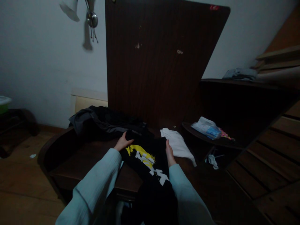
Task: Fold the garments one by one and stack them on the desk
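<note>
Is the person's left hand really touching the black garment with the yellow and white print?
Touching. The head view shows the left hand gripping the black printed garment near its upper corner, with no gap between them.

A black cloth garment [152, 184], its exact kind unclear in the dim light, is held by both sides of its upper part and spread fairly flat there. A print [142, 157] slants down to the right: a yellow patch with black speckles, crossed and followed by angular white shapes. The upper part lies over the dark wooden surface [77, 159], near its front edge; the lower part drops past that edge in loose, dark folds.
</note>
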Tool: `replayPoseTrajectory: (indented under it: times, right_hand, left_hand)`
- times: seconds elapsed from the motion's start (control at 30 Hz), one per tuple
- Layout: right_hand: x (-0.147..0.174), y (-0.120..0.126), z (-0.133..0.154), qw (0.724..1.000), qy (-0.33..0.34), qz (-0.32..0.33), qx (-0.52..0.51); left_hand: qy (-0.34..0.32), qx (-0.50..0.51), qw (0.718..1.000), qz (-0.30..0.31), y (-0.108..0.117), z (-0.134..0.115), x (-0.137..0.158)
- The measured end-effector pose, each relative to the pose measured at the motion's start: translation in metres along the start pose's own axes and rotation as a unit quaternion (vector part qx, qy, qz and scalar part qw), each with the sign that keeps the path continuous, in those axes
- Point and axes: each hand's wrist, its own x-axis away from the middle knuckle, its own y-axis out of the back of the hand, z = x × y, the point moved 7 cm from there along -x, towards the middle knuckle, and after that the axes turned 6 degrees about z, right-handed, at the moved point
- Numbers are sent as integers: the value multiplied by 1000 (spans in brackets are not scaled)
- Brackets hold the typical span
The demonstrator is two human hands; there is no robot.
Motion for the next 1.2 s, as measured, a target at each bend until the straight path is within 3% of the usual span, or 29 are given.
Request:
replayPoseTrajectory:
  times: [0.1,0.27,0.4,0.5,0.6,0.67,0.77,0.87,0.93,0.97,1.1,1.2]
  right_hand:
    - [15,-21,7,997,-30,47,-58]
    - [43,-57,26,970,-40,223,-90]
    - [58,-60,19,946,-93,309,-11]
    - [68,-51,10,930,-137,333,75]
    - [82,-41,7,924,-162,322,132]
    - [95,-37,10,933,-158,302,112]
    - [121,-32,22,952,-154,260,44]
    - [148,-25,39,955,-181,236,0]
    - [158,-17,57,957,-189,219,-20]
    - [160,-12,68,960,-184,209,-30]
    - [144,2,110,976,-134,168,-43]
    - [116,14,125,989,-107,105,-5]
  left_hand:
    - [3,-26,998,65,-9,1,6]
    - [16,24,996,89,-10,2,14]
    - [-16,24,994,102,-3,-2,16]
    - [-52,26,997,56,19,-3,16]
    - [-64,2,998,-13,47,-1,15]
    - [-57,-45,997,-39,60,0,15]
    - [-33,-61,997,-29,63,-1,18]
    - [22,44,994,101,43,0,26]
    - [75,141,971,181,31,0,37]
    - [101,184,959,192,29,1,42]
    - [162,283,937,127,41,4,50]
    - [164,312,932,87,49,3,45]
